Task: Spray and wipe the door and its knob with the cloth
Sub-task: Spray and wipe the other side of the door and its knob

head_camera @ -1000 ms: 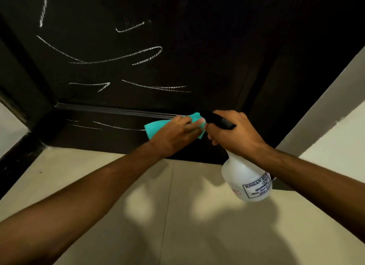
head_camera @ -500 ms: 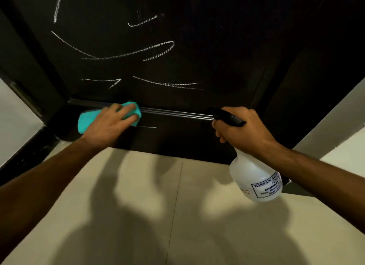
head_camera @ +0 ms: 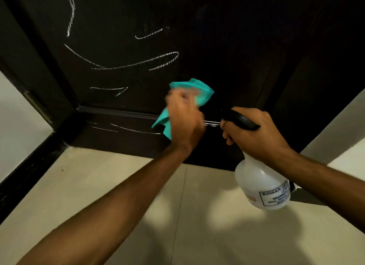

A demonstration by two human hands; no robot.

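At the far left, pale wall (head_camera: 17, 114) is showing beside a dark door frame (head_camera: 33, 81). The door (head_camera: 227, 47) is filling the upper view, dark and streaked with thin white wet lines (head_camera: 126, 65) across its panel and its lower rail. Its knob is not showing anywhere in view.

The left forearm is reaching up from the bottom left corner, rising on a diagonal toward the middle of the door. The left hand (head_camera: 184, 120) is pressing the teal cloth (head_camera: 199, 91) against the door just above the grooved moulding (head_camera: 118, 112), with its back turned to the camera. The fingers are blurring, so I cannot tell whether they are spread or bunched; cloth is sticking out above the fingertips and hanging below the palm on the thumb side.

Just to the right, near but apart from it, the right hand (head_camera: 256, 134) is gripping the spray bottle (head_camera: 262, 185), its fingers curling tightly together round the neck under the black trigger head (head_camera: 240, 119). The nozzle is pointing toward the door, and the translucent white body with its printed label is hanging tilted below the wrist. The right forearm is coming in from the lower right edge. Beige floor tiles (head_camera: 197, 235) are lying beneath both arms.
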